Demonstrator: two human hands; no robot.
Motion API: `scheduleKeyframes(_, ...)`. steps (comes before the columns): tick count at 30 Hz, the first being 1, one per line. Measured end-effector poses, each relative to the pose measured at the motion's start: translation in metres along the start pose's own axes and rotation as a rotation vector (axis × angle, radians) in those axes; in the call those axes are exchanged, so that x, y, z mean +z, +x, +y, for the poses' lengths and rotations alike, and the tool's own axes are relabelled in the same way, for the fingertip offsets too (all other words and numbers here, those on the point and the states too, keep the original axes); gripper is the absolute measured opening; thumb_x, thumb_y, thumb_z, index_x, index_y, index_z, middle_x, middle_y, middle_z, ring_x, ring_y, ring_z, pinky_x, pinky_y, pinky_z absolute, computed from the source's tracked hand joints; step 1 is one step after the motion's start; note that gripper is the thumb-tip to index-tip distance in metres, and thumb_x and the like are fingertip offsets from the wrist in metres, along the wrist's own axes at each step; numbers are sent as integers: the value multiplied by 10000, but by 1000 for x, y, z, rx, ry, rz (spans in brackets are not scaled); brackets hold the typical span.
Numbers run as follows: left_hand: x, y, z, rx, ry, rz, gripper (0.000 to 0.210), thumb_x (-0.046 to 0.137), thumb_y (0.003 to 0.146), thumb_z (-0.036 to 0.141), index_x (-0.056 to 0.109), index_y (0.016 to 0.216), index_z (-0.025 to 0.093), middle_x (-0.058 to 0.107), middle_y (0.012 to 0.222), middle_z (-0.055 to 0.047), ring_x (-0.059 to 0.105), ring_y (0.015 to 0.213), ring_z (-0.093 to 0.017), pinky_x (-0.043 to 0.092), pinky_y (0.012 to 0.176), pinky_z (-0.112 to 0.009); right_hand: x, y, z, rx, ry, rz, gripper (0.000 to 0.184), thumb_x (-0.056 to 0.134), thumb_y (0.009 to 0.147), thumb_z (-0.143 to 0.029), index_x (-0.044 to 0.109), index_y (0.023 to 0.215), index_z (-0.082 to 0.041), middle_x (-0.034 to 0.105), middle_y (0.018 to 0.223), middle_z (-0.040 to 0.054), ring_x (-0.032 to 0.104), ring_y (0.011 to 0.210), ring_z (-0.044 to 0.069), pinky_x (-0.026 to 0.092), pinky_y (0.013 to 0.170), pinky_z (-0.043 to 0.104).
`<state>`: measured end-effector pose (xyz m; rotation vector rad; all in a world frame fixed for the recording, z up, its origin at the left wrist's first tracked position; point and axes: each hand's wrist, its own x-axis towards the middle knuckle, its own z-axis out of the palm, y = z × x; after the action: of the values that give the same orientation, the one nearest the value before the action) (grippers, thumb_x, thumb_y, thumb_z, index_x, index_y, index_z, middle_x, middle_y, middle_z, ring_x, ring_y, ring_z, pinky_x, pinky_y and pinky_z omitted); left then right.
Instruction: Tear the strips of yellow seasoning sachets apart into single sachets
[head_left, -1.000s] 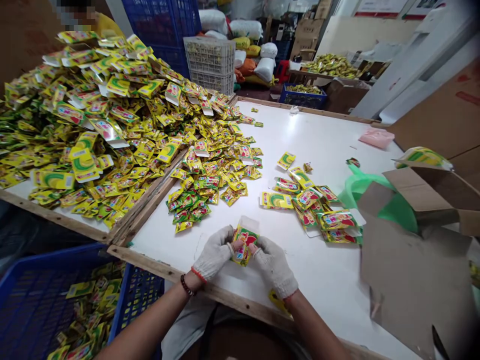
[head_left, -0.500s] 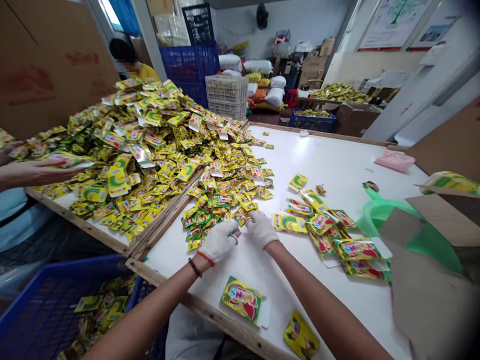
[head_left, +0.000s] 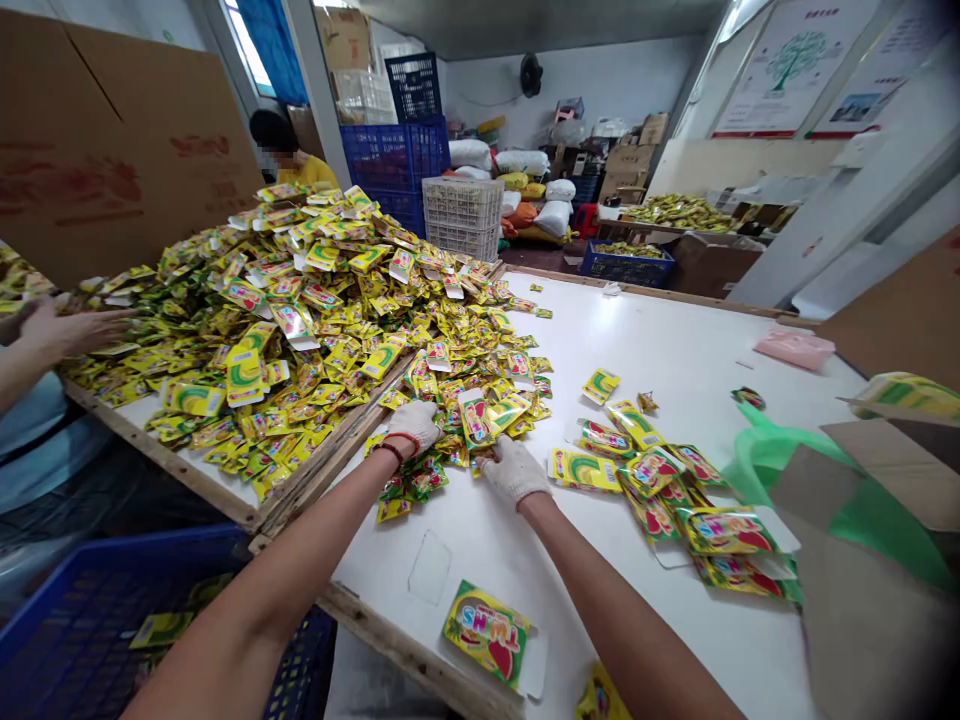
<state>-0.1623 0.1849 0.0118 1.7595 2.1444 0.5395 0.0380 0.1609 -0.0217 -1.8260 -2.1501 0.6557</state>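
Observation:
My left hand (head_left: 415,427), in a white knit glove, reaches into the near side of a spread of small yellow and green packets (head_left: 420,478). Its fingertips are hidden among them. My right hand (head_left: 516,472), gloved too, is at the right edge of the same packets with its fingers curled; whatever they grip is hidden. Just beyond the hands, a flat yellow-green box with a watermelon print (head_left: 474,418) leans on the packets. Closer to me, a printed "TWINS" box (head_left: 487,630) lies on the white table with its white end flap open.
A wooden rail (head_left: 330,450) divides this table from a tall packet heap (head_left: 315,280). A co-worker's hand (head_left: 75,328) is at far left. To the right are a group of flat boxes (head_left: 675,490), a green basin (head_left: 757,450) and a cardboard carton (head_left: 862,560). A blue crate (head_left: 97,570) stands lower left.
My hands have moved apart, the left one forward and leftward into the packets. A watermelon-print box now leans beyond them. The co-worker's hand no longer holds a box. The view has tilted up slightly.

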Motion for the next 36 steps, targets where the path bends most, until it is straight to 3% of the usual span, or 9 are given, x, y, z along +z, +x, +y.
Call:
scheduleKeyframes(5,-7,-28,6,-2,-152,94,142,609,634,294,594,722,183,611,812,-55,538,874,-232,395,740,-292,2,8,-14,35,41,11,384,628,650,-350,570,979,-160,550,1088,154,556,969,292,407,770,345)
scheduleKeyframes(9,-15,-63,3,-36,-386,83,255,550,705,371,559,879,186,579,727,-8,547,701,-158,423,601,-235,-6,3,-5,38,153,-57,285,642,624,-222,583,899,-171,625,971,110,580,931,263,424,733,309)
scheduleKeyframes(13,-7,-101,2,-100,-627,-36,352,524,726,402,525,978,156,566,660,0,503,501,-104,412,459,-206,-19,-34,16,67,304,-201,141,587,670,-179,573,809,-162,659,787,56,625,698,177,447,566,240)
scheduleKeyframes(17,15,-139,15,-174,-865,-186,286,551,717,377,528,876,141,557,661,-3,528,527,-104,443,480,-213,-33,-84,26,73,521,-335,182,497,772,-288,533,912,-177,621,642,-22,541,457,85,392,415,179)
scheduleKeyframes(22,30,-163,39,-49,-948,-446,176,587,700,308,538,724,140,515,589,28,489,505,-89,406,479,-194,-49,-113,24,-94,533,-399,100,620,634,-214,590,717,-167,571,630,-42,488,558,85,353,480,173)
scheduleKeyframes(26,31,-169,50,71,-884,-546,147,566,715,282,549,681,139,524,603,24,473,541,-93,366,496,-190,-54,-113,26,-90,309,-343,272,672,572,-219,590,829,-189,557,626,-52,480,578,108,312,489,194)
scheduleKeyframes(30,39,-177,53,132,-868,-454,106,585,708,241,566,725,138,546,662,17,471,605,-98,362,540,-190,-51,-119,29,7,330,-319,457,667,588,-219,531,1024,-201,513,566,-70,478,521,111,303,466,196)
scheduleKeyframes(33,49,-182,50,21,-915,-384,97,593,704,230,564,715,138,543,650,20,471,597,-93,371,547,-189,-51,-129,30,-15,353,-195,457,620,637,-204,527,1084,-229,556,629,-47,522,594,128,360,533,208)
scheduleKeyframes(36,57,-185,50,-181,-1051,-307,141,617,689,257,532,682,145,516,610,38,457,548,-79,366,510,-178,-51,-139,30,26,463,-17,185,558,705,-239,580,887,-211,602,684,-15,548,626,133,402,571,220)
